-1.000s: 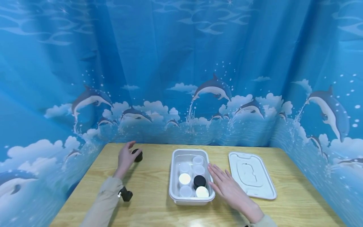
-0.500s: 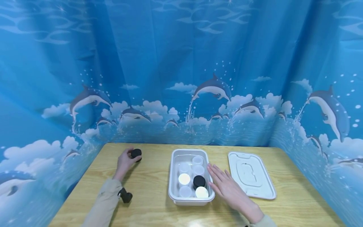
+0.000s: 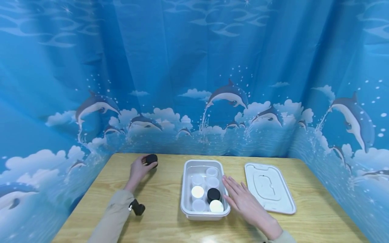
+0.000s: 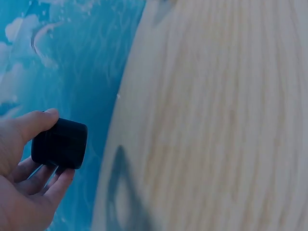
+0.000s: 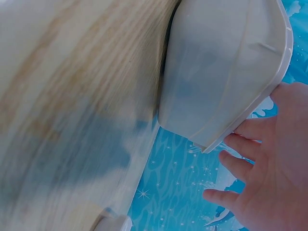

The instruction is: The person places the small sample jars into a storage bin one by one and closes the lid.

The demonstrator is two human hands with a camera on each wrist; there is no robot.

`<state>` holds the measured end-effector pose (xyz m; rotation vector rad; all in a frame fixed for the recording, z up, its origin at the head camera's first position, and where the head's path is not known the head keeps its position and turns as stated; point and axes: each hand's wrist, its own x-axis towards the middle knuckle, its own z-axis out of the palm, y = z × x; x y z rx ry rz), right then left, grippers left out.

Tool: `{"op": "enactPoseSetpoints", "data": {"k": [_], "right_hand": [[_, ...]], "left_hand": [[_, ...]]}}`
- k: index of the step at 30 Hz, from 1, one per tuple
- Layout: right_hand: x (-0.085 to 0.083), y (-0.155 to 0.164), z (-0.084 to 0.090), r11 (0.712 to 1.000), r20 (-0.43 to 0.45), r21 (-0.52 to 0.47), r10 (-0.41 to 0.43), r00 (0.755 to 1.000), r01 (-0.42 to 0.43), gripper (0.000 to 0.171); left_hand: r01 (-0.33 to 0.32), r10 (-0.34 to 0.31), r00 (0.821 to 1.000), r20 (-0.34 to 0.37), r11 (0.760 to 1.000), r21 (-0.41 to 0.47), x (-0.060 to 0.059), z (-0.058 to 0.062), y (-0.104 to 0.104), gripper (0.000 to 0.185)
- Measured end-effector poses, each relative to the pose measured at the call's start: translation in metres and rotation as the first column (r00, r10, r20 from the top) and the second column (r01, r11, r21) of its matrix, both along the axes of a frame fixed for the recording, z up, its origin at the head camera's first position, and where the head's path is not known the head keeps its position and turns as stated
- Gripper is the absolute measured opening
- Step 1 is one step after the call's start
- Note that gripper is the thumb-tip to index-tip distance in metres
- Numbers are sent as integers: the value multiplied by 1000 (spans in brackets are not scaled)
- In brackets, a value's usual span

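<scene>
My left hand (image 3: 139, 170) grips a small black jar (image 3: 151, 160) near the table's back left, thumb on one side and fingers on the other. The left wrist view shows this black jar (image 4: 59, 143) raised off the wood, its shadow falling below. My right hand (image 3: 244, 202) has its fingers straight, fingertips right at the right rim of the white plastic box (image 3: 184, 189). Inside the box stand another black jar (image 3: 213, 194), white-topped jars (image 3: 198, 192) and several translucent pots (image 3: 199, 205). From the right wrist, the fingers (image 5: 245, 147) lie along the box's rim.
A white box lid (image 3: 270, 189) lies flat on the wooden table (image 3: 164, 202), right of the box and beyond the right hand. A blue dolphin-print curtain (image 3: 170, 84) hangs right behind the table and along both sides.
My left hand has closed its grip on the black jar, lifted it and carried it slightly to the right. The right hand and the box have stayed in place.
</scene>
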<state>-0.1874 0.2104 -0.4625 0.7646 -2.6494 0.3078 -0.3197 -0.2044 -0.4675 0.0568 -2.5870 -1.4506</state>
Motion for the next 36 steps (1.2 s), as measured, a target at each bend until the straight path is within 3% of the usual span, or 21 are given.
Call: {"op": "enactPoseSetpoints", "data": {"k": [15,22,27,36], "right_hand": [[0,1,-1,1000,-7,0,6,1000,-6,57],[0,1,0,1000,-5,3,7,1000,-7,57],[0,1,0,1000,-3,11,1,1000,-1,57],[1,1,1,1000,9,5,3,1000,-3,57]], "left_hand": [[127,-125,989,-74,991,28,6,44,65,58],[192,-190,978,-85,981,15,13,59,95,55],[227,-226,970,-92,974,-2,16,61,114,55],[301,-302,949,-88,953,-30,16,53,142,53]]}}
